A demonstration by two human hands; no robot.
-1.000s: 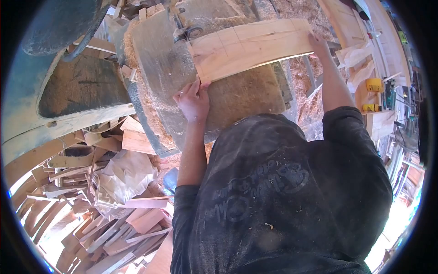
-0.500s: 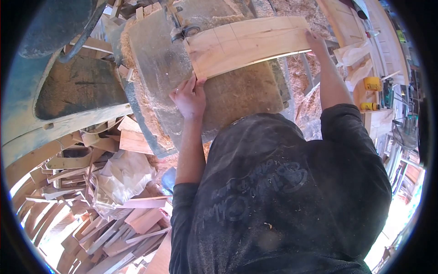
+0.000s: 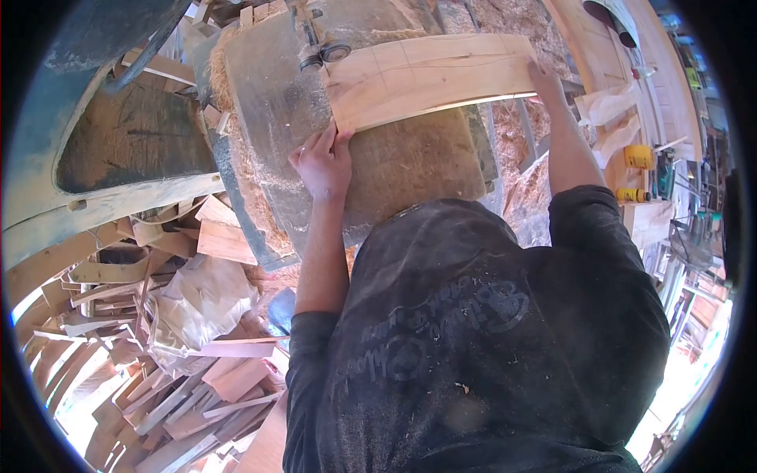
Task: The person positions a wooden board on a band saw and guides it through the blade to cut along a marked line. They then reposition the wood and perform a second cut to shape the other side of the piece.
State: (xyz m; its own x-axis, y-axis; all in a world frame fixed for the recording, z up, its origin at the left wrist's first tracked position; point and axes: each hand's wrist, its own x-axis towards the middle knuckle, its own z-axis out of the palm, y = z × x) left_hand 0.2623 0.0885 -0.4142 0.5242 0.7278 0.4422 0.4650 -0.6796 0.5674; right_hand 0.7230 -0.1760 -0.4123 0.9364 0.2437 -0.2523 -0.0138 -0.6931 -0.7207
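A pale wooden board with a curved near edge and pencil lines lies across the dusty machine table. My left hand is closed at the board's near left corner, thumb and fingers against the wood. Around the board's right end, my right hand is closed, with part of its fingers hidden by the wood. The board's left end sits right beside the roller guide of what looks like a band saw. The blade itself cannot be made out.
The machine's blue-grey frame rises at the left. Sawdust covers the floor beyond the table. Offcuts and a plastic bag pile up at lower left. Yellow containers stand at the right.
The view has shifted slightly. Both hands keep their hold on the board, which stays beside the roller guide with hardly any visible movement.
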